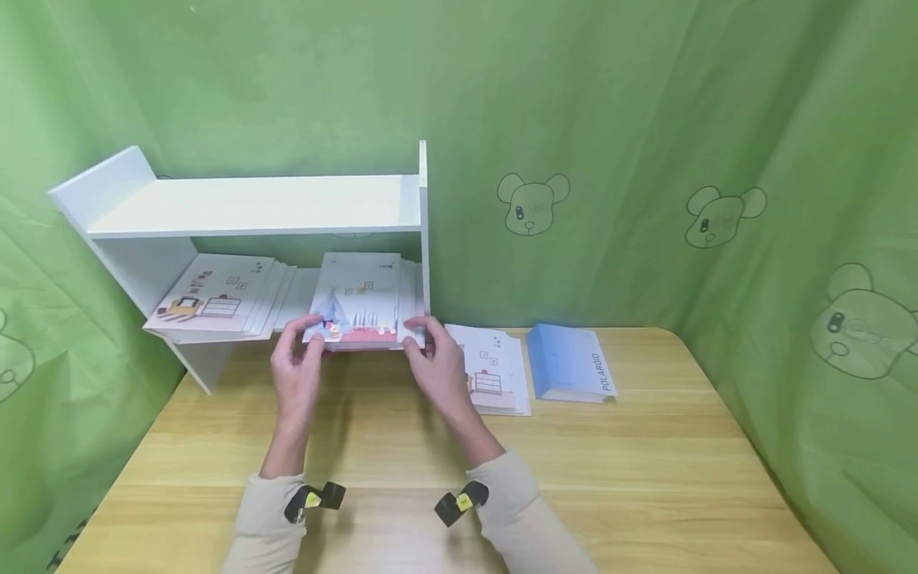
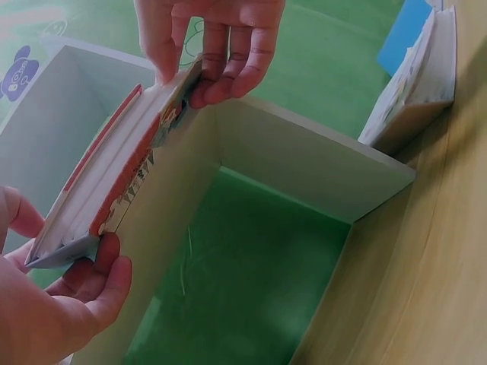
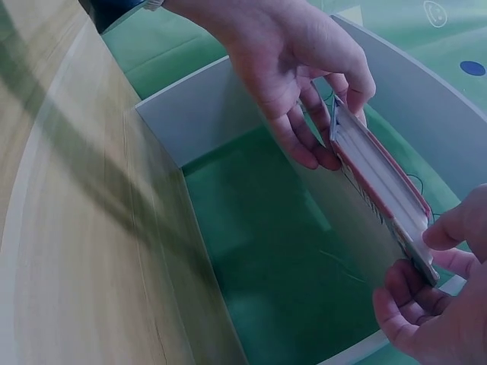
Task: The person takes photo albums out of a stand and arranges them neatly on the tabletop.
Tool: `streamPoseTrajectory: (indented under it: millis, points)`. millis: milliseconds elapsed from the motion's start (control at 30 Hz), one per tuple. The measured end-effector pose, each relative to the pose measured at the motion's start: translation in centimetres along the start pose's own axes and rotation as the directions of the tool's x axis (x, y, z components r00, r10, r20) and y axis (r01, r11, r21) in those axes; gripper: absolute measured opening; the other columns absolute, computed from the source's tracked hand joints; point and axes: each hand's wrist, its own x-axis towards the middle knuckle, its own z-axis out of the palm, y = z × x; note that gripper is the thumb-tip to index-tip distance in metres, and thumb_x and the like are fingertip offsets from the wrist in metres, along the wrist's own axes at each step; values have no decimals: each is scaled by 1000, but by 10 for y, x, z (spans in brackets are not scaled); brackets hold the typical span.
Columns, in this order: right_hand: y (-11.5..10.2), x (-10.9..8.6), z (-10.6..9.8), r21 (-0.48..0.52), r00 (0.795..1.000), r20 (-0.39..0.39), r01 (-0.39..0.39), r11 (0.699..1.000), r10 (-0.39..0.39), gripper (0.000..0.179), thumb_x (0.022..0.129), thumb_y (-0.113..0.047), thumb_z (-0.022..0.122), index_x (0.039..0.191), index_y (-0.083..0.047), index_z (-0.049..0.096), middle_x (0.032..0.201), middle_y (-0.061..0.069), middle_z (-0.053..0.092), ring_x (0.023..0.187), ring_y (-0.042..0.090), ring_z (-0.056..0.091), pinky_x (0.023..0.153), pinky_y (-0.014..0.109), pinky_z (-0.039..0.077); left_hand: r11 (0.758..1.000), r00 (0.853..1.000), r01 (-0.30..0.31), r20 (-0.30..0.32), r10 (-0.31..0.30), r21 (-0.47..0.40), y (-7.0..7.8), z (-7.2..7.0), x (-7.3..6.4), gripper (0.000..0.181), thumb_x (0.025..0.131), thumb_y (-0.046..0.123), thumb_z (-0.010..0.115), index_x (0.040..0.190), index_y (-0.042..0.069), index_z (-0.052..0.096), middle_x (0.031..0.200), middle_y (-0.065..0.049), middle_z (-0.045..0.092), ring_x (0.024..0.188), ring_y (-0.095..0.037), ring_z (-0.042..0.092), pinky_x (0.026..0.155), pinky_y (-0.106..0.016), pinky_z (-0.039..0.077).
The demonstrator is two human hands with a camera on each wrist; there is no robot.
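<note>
Pinching its near end from either side, left grip [image 1: 296, 375] and right grip [image 1: 441, 367] hold a white, picture-covered rectangular book [image 1: 356, 291] between them — neither nearer, long axis running inward — in a white, flat-panelled bookcase's [image 1: 258, 206] lower bay.

Lower shelf [image 1: 304, 288]: book stack [image 1: 233, 291] at left, single book [image 1: 358, 275] at right.

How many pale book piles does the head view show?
3: a left pile and right pile on the lower shelf, a third pile on the table. Others may be hidden.
</note>
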Motion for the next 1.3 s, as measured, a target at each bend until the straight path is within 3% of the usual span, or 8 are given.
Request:
streamPoseTrajectory:
  millis: [133, 400, 667, 833, 1000, 1167, 1300]
  points:
    - [0, -2, -1, 4, 1000, 0, 6, 1000, -6, 27, 94, -12, 67, 120, -16, 70, 82, 2, 52, 71, 15, 45, 59, 25, 40, 1000, 1000, 6, 11, -6, -20, 1, -2, -1, 35, 94, -9, 50, 128, -8, 60, 132, -13, 57, 108, -26, 60, 88, -25, 61]
    - [-2, -3, -3, 11, 1000, 2, -23, 1000, 23, 30, 91, -12, 72, 121, -14, 69, 108, 3, 65, 88, 16, 56, 72, 28, 51, 998, 999, 21, 29, -19, -61, 0, -9, -2, 37, 93, -11, 52, 128, -8, 60, 132, -13, 56, 109, -26, 62, 91, -29, 61]
    - [-2, -2, -1, 56, 999, -11, -35, 998, 35, 26, 94, -22, 72, 118, -14, 69, 111, 2, 68, 95, 18, 64, 84, 34, 57, 992, 997, 38, 75, -28, -124, -1, -18, 0, 39, 92, -16, 53, 130, -12, 57, 135, -14, 55, 106, -25, 65, 88, -30, 62]
    - [-5, -3, 1, 40, 999, -23, -46, 998, 47, 33, 91, -25, 76, 122, -15, 67, 118, 3, 67, 102, 20, 63, 89, 36, 56, 996, 993, 27, 119, -18, -80, -2, -24, 1, 42, 89, -18, 54, 130, -12, 58, 135, -14, 55, 107, -22, 64, 89, -25, 60]
    - [-7, -5, 3, 38, 999, -33, -29, 999, 30, 38, 89, -21, 79, 124, -13, 66, 124, 8, 64, 107, 25, 64, 92, 37, 58, 999, 985, 27, 172, -22, -25, 2, -29, 2, 45, 87, -19, 55, 131, -11, 59, 137, -13, 55, 97, -17, 67, 83, -21, 61]
    - [-8, -6, 5, 22, 999, -34, -18, 1000, 19, 40, 88, -17, 80, 124, -11, 65, 121, 9, 63, 104, 26, 63, 89, 40, 60, 997, 972, 70, 227, -66, -9, 4, -35, 3, 49, 88, -19, 54, 136, -10, 55, 141, -13, 50, 96, -17, 66, 83, -24, 62]
    - [-8, -7, 7, 7, 999, -36, -14, 1000, 14, 40, 87, -16, 80, 124, -11, 66, 118, 9, 63, 101, 25, 61, 89, 47, 59, 998, 960, 63, 274, -64, 13, 6, -40, 5, 52, 89, -18, 55, 140, -9, 52, 142, -13, 49, 100, -18, 63, 83, -23, 61]
